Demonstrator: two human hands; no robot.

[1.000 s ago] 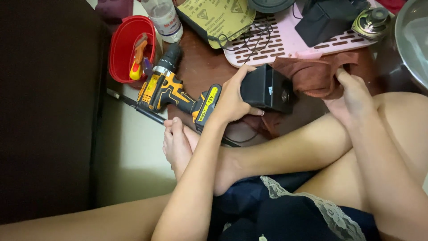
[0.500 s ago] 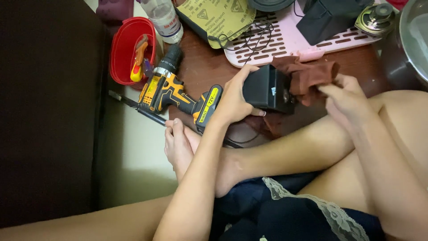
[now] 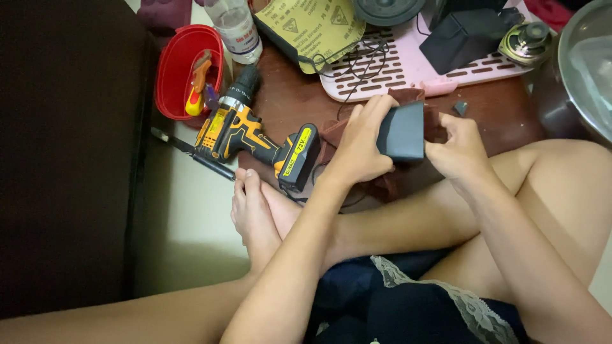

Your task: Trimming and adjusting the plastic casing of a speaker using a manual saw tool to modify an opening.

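Note:
My left hand (image 3: 360, 143) grips a small black box (image 3: 403, 132) from its left side, fingers over the top edge. My right hand (image 3: 458, 150) holds the box's right side together with a dark red-brown cloth (image 3: 435, 121) that lies behind and under the box. Both hands hover just above a low brown wooden table (image 3: 290, 105), over my crossed legs.
A yellow-and-black cordless drill (image 3: 255, 137) lies left of my hands. A red bowl (image 3: 171, 83) with small tools, a clear bottle (image 3: 236, 25), sandpaper sheet (image 3: 312, 25), a pink slotted tray (image 3: 389, 76) with black parts and a metal pot (image 3: 590, 70) crowd the table.
My right hand has come in from the right, bringing the cloth to the box. Both hands and the box sit closer together, and the box has turned.

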